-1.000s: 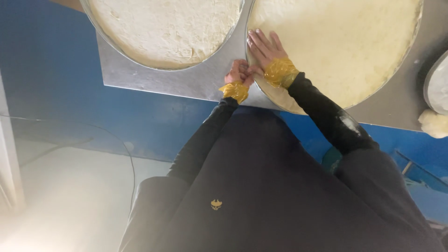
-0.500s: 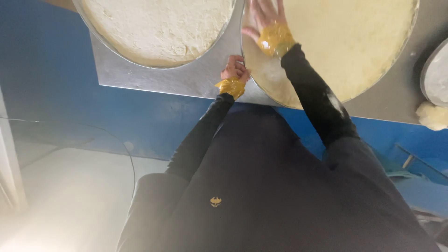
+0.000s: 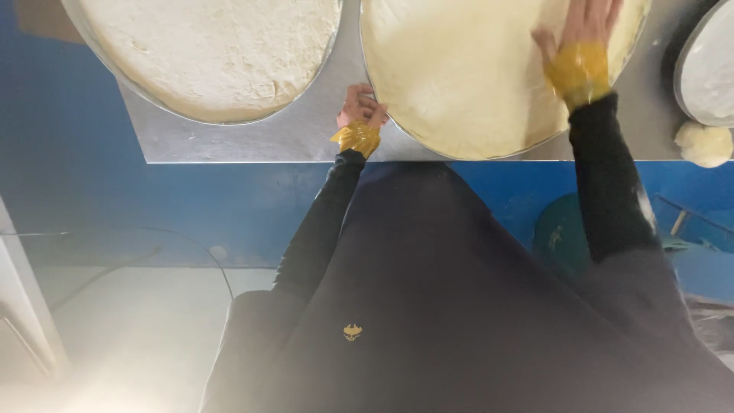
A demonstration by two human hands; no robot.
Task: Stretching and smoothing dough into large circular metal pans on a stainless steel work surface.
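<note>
A flattened sheet of pale dough (image 3: 459, 76) fills a round metal pan on the steel table (image 3: 306, 141). My left hand (image 3: 359, 107) is closed on the near-left rim of that pan, with a yellow band around the wrist. On the right side of the dough my right hand (image 3: 581, 38) lies flat, fingers spread, also with a yellow band at the wrist. Both arms wear black sleeves.
A second round pan of rougher dough (image 3: 214, 53) sits to the left. A third pan (image 3: 707, 69) shows at the right edge, with a small dough ball (image 3: 703, 144) beside it. The table's front panel is blue, and a teal object (image 3: 558, 233) lies below.
My right hand has slid from beside the left hand at the pan's near rim across the dough to its right side. The left hand has stayed on the rim.
</note>
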